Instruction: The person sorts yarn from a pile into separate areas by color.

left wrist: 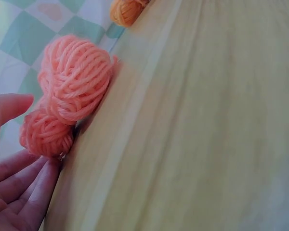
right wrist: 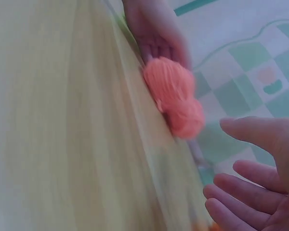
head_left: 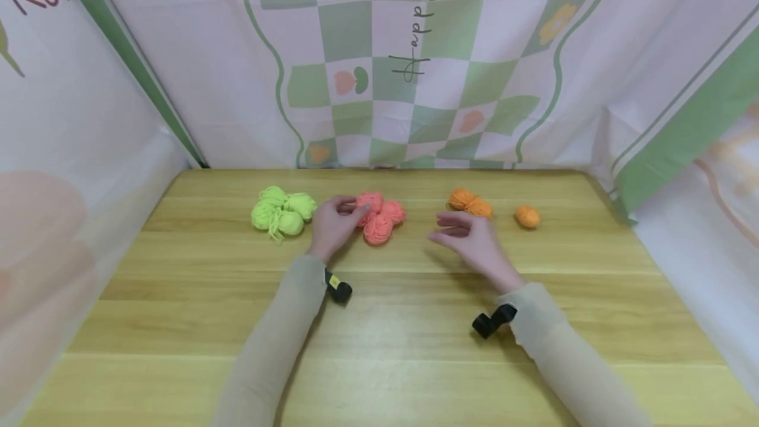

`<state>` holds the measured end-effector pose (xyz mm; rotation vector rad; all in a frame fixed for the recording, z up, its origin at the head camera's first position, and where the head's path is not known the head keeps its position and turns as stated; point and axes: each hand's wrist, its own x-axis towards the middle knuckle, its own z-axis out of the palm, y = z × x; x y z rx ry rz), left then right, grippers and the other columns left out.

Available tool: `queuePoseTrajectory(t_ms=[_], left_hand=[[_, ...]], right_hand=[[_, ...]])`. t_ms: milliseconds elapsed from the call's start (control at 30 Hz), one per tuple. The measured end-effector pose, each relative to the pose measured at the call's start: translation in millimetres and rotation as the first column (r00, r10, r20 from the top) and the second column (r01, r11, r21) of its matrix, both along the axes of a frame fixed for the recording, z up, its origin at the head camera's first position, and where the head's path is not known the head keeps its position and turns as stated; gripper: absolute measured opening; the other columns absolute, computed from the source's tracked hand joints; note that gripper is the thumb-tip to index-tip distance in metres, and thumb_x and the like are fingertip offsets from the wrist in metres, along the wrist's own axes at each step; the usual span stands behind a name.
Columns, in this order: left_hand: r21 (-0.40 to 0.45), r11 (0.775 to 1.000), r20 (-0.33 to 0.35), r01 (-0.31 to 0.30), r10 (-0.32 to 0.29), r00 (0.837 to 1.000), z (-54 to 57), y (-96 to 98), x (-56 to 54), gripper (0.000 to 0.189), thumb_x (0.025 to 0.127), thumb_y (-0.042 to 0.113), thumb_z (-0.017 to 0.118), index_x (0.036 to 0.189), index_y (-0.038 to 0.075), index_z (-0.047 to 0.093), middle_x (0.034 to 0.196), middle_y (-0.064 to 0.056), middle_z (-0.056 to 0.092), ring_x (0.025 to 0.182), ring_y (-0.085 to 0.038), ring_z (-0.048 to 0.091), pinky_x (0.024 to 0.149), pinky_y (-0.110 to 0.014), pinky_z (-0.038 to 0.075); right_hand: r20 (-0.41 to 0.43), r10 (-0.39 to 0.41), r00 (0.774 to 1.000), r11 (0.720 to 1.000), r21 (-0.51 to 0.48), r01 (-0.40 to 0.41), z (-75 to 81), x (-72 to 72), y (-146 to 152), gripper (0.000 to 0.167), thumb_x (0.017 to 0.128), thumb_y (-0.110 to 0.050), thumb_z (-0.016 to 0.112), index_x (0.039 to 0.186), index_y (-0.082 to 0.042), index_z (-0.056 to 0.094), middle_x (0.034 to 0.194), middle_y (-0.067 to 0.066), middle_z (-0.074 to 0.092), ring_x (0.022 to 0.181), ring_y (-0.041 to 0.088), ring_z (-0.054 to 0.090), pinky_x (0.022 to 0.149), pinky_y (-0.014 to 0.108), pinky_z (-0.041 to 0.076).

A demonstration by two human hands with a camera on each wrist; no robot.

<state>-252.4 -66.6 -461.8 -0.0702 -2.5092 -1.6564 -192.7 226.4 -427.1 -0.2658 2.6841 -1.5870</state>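
A cluster of coral-pink yarn balls [head_left: 378, 229] sits on the wooden table. My left hand [head_left: 334, 224] is at the cluster's left side. In the left wrist view its fairly straight fingers [left wrist: 26, 185] reach the lower edge of a pink ball [left wrist: 47, 134], while the thumb stands apart from the yarn. Between the pink and orange yarn, my right hand [head_left: 473, 242] hovers with nothing in its grasp, thumb and fingers spread apart. Just beyond it lies a pair of orange yarn balls [head_left: 471, 203], partly overlapped by the fingers in the head view.
To the left of my left hand lies a cluster of lime-green yarn balls [head_left: 283, 211]. A single orange yarn ball [head_left: 527, 217] rests at the right. Behind the table [head_left: 391, 348] hangs a green-checked cloth [head_left: 409, 51], with more cloth along both sides.
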Motion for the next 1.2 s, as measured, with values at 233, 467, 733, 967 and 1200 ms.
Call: queuePoseTrajectory(t_ms=[233, 467, 733, 967, 1200], left_hand=[[0.009, 1.0, 0.001, 0.003, -0.003, 1.0, -0.6, -0.2, 0.3, 0.05, 0.087, 0.043, 0.08, 0.119, 0.006, 0.072, 0.102, -0.006, 0.075, 0.09, -0.02, 0.072, 0.083, -0.035, 0.058], [0.012, 1.0, -0.008, 0.0, 0.0, 1.0, 2.0, 1.4, 2.6, 0.05, 0.087, 0.043, 0.08, 0.118, 0.005, 0.072, 0.101, -0.007, 0.076, 0.089, -0.019, 0.072, 0.082, -0.034, 0.058], [0.021, 1.0, -0.003, -0.006, 0.006, 1.0, 3.6, 1.8, 4.1, 0.049, 0.088, 0.041, 0.08, 0.119, 0.004, 0.072, 0.101, -0.008, 0.075, 0.09, -0.019, 0.072, 0.082, -0.034, 0.058], [0.024, 1.0, -0.003, -0.006, 0.006, 1.0, 4.1, 2.0, 4.8, 0.048, 0.087, 0.039, 0.081, 0.119, 0.004, 0.072, 0.101, -0.008, 0.075, 0.089, -0.02, 0.072, 0.081, -0.033, 0.058], [0.023, 1.0, -0.008, -0.009, 0.009, 1.0, 3.0, 1.0, 4.4, 0.048, 0.087, 0.04, 0.082, 0.119, 0.005, 0.072, 0.101, -0.006, 0.075, 0.089, -0.018, 0.071, 0.081, -0.032, 0.058]], right_hand=[[-0.022, -0.075, 0.997, 0.997, 0.03, 0.076, 7.2, 8.8, 35, 0.062, 0.09, -0.04, 0.079, 0.135, -0.001, 0.061, 0.129, 0.016, 0.066, 0.11, 0.028, 0.066, 0.088, 0.024, 0.054], [-0.06, -0.172, 0.983, 0.982, 0.065, 0.176, 26.1, 19.0, 68, 0.066, 0.09, -0.041, 0.078, 0.14, -0.001, 0.058, 0.132, 0.018, 0.064, 0.114, 0.029, 0.064, 0.086, 0.013, 0.05], [-0.05, -0.276, 0.96, 0.955, 0.101, 0.279, 36.2, 19.8, 106, 0.067, 0.093, -0.04, 0.075, 0.144, -0.001, 0.054, 0.14, 0.022, 0.057, 0.123, 0.034, 0.057, 0.086, 0.008, 0.046], [-0.013, -0.326, 0.945, 0.941, 0.093, 0.326, 38.3, 15.4, 128, 0.074, 0.092, -0.044, 0.075, 0.147, 0.0, 0.05, 0.146, 0.024, 0.051, 0.13, 0.039, 0.051, 0.083, 0.006, 0.045], [0.015, -0.323, 0.946, 0.935, 0.163, 0.316, 30.5, 4.9, 143, 0.081, 0.091, -0.05, 0.074, 0.15, -0.002, 0.047, 0.148, 0.024, 0.049, 0.131, 0.043, 0.05, 0.093, 0.023, 0.051]])
